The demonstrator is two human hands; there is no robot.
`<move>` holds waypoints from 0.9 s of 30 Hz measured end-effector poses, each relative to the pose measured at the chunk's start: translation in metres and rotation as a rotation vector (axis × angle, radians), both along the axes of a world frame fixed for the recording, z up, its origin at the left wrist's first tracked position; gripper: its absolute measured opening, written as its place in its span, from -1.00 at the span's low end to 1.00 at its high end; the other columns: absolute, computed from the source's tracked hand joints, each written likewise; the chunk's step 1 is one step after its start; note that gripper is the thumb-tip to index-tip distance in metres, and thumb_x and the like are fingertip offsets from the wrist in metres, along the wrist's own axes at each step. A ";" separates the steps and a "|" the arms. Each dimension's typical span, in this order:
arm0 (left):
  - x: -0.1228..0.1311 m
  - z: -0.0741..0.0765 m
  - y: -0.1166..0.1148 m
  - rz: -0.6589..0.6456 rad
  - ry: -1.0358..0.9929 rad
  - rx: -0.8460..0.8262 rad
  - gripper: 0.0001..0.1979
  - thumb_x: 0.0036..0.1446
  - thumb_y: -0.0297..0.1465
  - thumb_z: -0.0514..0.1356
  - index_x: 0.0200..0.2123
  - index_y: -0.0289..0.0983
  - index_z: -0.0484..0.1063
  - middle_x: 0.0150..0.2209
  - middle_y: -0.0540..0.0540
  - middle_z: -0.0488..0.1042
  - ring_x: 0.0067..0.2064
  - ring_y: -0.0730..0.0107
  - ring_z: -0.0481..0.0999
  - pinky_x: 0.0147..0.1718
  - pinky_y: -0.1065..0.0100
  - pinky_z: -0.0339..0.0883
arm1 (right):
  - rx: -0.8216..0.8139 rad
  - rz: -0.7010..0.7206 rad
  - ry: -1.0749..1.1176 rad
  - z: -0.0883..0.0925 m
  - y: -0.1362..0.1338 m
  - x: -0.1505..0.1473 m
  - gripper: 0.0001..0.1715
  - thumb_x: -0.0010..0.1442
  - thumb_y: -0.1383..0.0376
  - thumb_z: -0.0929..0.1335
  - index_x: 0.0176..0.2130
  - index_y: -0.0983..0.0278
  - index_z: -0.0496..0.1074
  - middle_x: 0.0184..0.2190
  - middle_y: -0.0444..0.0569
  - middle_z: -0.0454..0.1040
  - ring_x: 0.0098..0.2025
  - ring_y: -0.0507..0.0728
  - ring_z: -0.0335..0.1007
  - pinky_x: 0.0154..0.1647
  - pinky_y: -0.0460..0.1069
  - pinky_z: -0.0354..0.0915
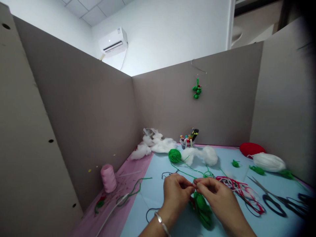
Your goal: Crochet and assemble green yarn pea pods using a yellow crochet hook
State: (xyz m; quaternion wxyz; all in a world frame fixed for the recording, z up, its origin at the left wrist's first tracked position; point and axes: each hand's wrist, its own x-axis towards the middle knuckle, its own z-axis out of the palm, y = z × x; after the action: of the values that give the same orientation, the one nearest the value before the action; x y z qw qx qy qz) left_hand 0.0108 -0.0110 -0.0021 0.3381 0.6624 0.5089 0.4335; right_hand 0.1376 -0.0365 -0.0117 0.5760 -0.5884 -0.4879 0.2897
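Observation:
Directly below my fingertips is a green yarn piece with a bit of red on its left side. My left hand is closed in a pinch at the top of this piece, a silver bracelet on its wrist. Pinching from the other side, my right hand has its fingertips nearly touching the left ones. The exact bit between the fingertips is too small to make out. A green strand leads from a green yarn ball toward my hands.
Red and white tangled yarn and black-handled scissors lie right. White stuffing and a pen basket stand behind. A pink thread spool and white cable are left. Grey partitions enclose the table.

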 end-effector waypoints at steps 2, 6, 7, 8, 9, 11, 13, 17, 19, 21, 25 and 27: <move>0.000 0.000 0.000 0.000 0.004 0.009 -0.88 -0.22 -0.57 0.29 -0.58 -0.26 0.58 -0.57 -0.03 0.49 -0.44 0.40 0.38 -0.39 0.38 0.22 | 0.002 -0.001 0.005 0.000 0.000 0.000 -0.75 -0.16 0.11 0.34 -0.65 0.23 0.41 -0.39 0.08 0.60 -0.30 0.27 0.52 -0.23 0.07 0.35; 0.000 0.000 0.001 -0.003 0.014 0.011 -0.88 -0.22 -0.58 0.29 -0.58 -0.26 0.59 -0.57 -0.03 0.49 -0.44 0.40 0.38 -0.39 0.39 0.21 | 0.005 -0.010 0.012 -0.001 0.000 0.000 -0.76 -0.16 0.12 0.34 -0.65 0.23 0.41 -0.39 0.08 0.60 -0.28 0.27 0.52 -0.22 0.07 0.34; 0.000 0.000 0.001 -0.002 0.013 0.014 -0.89 -0.22 -0.57 0.29 -0.58 -0.26 0.59 -0.58 -0.03 0.49 -0.44 0.40 0.39 -0.39 0.39 0.21 | 0.005 -0.011 0.013 -0.001 0.000 0.000 -0.75 -0.16 0.11 0.34 -0.65 0.23 0.41 -0.39 0.08 0.60 -0.29 0.27 0.52 -0.23 0.07 0.34; -0.001 0.000 0.001 -0.001 0.011 0.017 -0.89 -0.21 -0.57 0.29 -0.59 -0.26 0.59 -0.58 -0.04 0.49 -0.44 0.40 0.39 -0.39 0.39 0.21 | 0.005 -0.012 0.014 -0.002 0.000 0.000 -0.75 -0.16 0.12 0.34 -0.66 0.23 0.40 -0.39 0.09 0.60 -0.29 0.27 0.52 -0.23 0.07 0.34; -0.001 0.000 0.001 -0.003 0.009 0.018 -0.90 -0.21 -0.56 0.29 -0.59 -0.26 0.59 -0.58 -0.04 0.49 -0.44 0.40 0.39 -0.39 0.39 0.21 | 0.007 -0.012 0.014 -0.002 0.000 0.000 -0.76 -0.16 0.12 0.34 -0.66 0.23 0.40 -0.39 0.09 0.60 -0.29 0.27 0.52 -0.23 0.06 0.34; -0.001 0.000 0.001 -0.005 0.009 0.018 -0.90 -0.21 -0.56 0.30 -0.58 -0.26 0.59 -0.58 -0.04 0.49 -0.44 0.39 0.39 -0.39 0.39 0.21 | 0.011 -0.007 0.016 -0.004 0.001 0.000 -0.76 -0.15 0.13 0.35 -0.66 0.23 0.40 -0.38 0.09 0.60 -0.28 0.26 0.52 -0.23 0.06 0.35; -0.001 -0.001 0.002 0.000 0.014 0.014 -0.90 -0.21 -0.56 0.30 -0.59 -0.26 0.59 -0.57 -0.04 0.50 -0.44 0.39 0.39 -0.38 0.38 0.22 | 0.014 -0.003 0.019 -0.005 0.002 0.000 -0.77 -0.15 0.14 0.35 -0.65 0.24 0.41 -0.36 0.09 0.60 -0.28 0.27 0.52 -0.23 0.06 0.35; -0.002 -0.002 0.002 -0.008 0.014 0.012 -0.92 -0.20 -0.53 0.31 -0.58 -0.24 0.58 -0.56 -0.03 0.50 -0.45 0.39 0.38 -0.38 0.37 0.23 | 0.022 0.000 0.021 -0.005 0.002 0.001 -0.77 -0.15 0.13 0.36 -0.63 0.24 0.42 -0.36 0.09 0.60 -0.28 0.27 0.52 -0.24 0.06 0.36; -0.001 -0.001 0.002 -0.013 0.015 0.010 -0.91 -0.20 -0.53 0.31 -0.58 -0.24 0.58 -0.57 -0.03 0.49 -0.45 0.38 0.38 -0.37 0.37 0.23 | 0.024 -0.002 0.020 -0.004 0.002 0.001 -0.77 -0.15 0.13 0.35 -0.64 0.24 0.42 -0.37 0.09 0.59 -0.29 0.26 0.52 -0.24 0.06 0.36; -0.001 0.000 0.001 -0.013 0.017 0.003 -0.91 -0.20 -0.54 0.30 -0.59 -0.24 0.58 -0.57 -0.02 0.49 -0.44 0.38 0.38 -0.36 0.36 0.23 | 0.023 -0.007 0.019 -0.004 0.002 0.000 -0.77 -0.15 0.14 0.35 -0.64 0.23 0.41 -0.38 0.08 0.59 -0.29 0.26 0.52 -0.24 0.06 0.36; 0.000 0.002 0.000 -0.014 0.022 0.004 -0.90 -0.20 -0.54 0.30 -0.59 -0.24 0.58 -0.57 -0.02 0.49 -0.44 0.39 0.38 -0.36 0.36 0.22 | 0.020 -0.012 0.020 -0.005 0.002 0.000 -0.77 -0.15 0.13 0.36 -0.63 0.24 0.43 -0.37 0.09 0.60 -0.29 0.27 0.52 -0.26 0.06 0.36; 0.000 0.002 0.000 -0.013 0.023 0.003 -0.91 -0.21 -0.54 0.30 -0.59 -0.24 0.58 -0.57 -0.02 0.49 -0.45 0.39 0.37 -0.39 0.37 0.21 | 0.018 -0.010 0.018 -0.006 0.002 0.001 -0.77 -0.14 0.13 0.36 -0.62 0.24 0.43 -0.36 0.09 0.60 -0.29 0.26 0.52 -0.25 0.06 0.36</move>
State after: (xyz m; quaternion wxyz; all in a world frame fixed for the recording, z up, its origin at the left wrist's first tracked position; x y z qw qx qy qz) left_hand 0.0104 -0.0107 0.0000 0.3341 0.6711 0.5078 0.4245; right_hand 0.1383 -0.0344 -0.0173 0.5870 -0.5831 -0.4825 0.2876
